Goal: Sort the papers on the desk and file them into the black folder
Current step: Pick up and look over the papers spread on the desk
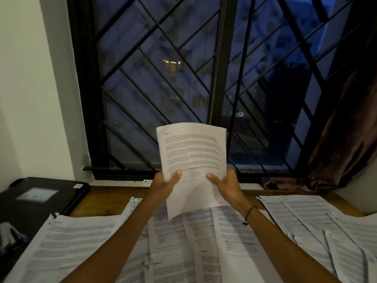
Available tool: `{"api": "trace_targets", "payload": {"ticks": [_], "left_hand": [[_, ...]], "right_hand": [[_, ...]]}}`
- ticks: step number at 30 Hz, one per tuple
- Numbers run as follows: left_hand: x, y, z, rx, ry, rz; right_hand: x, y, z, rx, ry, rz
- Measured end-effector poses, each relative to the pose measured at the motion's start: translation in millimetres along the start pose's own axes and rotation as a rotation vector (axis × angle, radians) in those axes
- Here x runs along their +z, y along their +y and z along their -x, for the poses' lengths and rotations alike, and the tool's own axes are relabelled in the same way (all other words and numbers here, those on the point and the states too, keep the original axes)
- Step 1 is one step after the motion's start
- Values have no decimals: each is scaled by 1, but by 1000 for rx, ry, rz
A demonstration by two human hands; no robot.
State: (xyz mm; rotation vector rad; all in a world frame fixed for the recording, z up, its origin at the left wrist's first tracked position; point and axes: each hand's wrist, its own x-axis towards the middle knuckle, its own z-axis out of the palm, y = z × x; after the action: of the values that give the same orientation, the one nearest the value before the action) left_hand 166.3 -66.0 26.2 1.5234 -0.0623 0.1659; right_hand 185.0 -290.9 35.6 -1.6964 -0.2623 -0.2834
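I saw the barred window [183, 82] fill the far side, dark outside, with a brown curtain [346, 139] bunched at its right and cut off by the frame edge. Below it the wooden desk [106, 201] was mostly hidden under printed papers [81, 246] spread from left to right, overlapping so that I could not count them; their text was too blurred to read. The black folder [40, 199] lay closed at the far left, its near corner covered by a sheet and its left part out of frame. Both hands held one printed sheet [192, 152] upright above the middle of the desk, in front of the window. My left hand [165, 184] gripped its lower left edge, thumb on the front; my right hand [226, 185] gripped the lower right likewise. The fingers behind the sheet were hidden. A dark cord [250, 214] circled the right wrist.
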Motion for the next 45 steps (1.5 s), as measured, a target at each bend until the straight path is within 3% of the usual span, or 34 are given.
{"api": "trace_targets", "payload": {"ticks": [3, 5, 7, 9, 11, 14, 19, 24, 26, 30, 36, 40, 45], "left_hand": [[-23, 29, 2, 166, 71, 27], [-46, 54, 4, 385, 188, -9], [-72, 76, 7, 613, 232, -213], [-93, 90, 9, 726, 181, -505], [-102, 97, 12, 704, 23, -712], [-102, 87, 19, 548, -107, -679], [-123, 52, 20, 246, 178, -378], [-145, 26, 25, 132, 235, -170], [-147, 23, 26, 135, 228, -142], [-142, 20, 27, 143, 207, -95], [-125, -15, 36, -13, 194, -134], [-129, -10, 32, 12, 224, -121], [-136, -6, 32, 2, 256, -98]], "right_hand": [[-7, -33, -9, -124, -65, 252], [-12, -49, -20, -272, -84, 614], [-11, -63, -29, -406, -118, 1020], [-3, -76, -36, -498, -164, 1242], [12, -86, -39, -554, -220, 1335], [37, -96, -40, -578, -270, 1366], [30, -83, -43, -360, -238, 1226], [19, -41, -29, -64, -246, 151], [29, -32, -19, -28, -236, -2], [50, -18, -14, 52, -163, -165], [72, 27, 15, 138, -73, -144], [74, 27, 11, 101, 31, -165], [80, 22, 4, 55, 33, -89]]}}
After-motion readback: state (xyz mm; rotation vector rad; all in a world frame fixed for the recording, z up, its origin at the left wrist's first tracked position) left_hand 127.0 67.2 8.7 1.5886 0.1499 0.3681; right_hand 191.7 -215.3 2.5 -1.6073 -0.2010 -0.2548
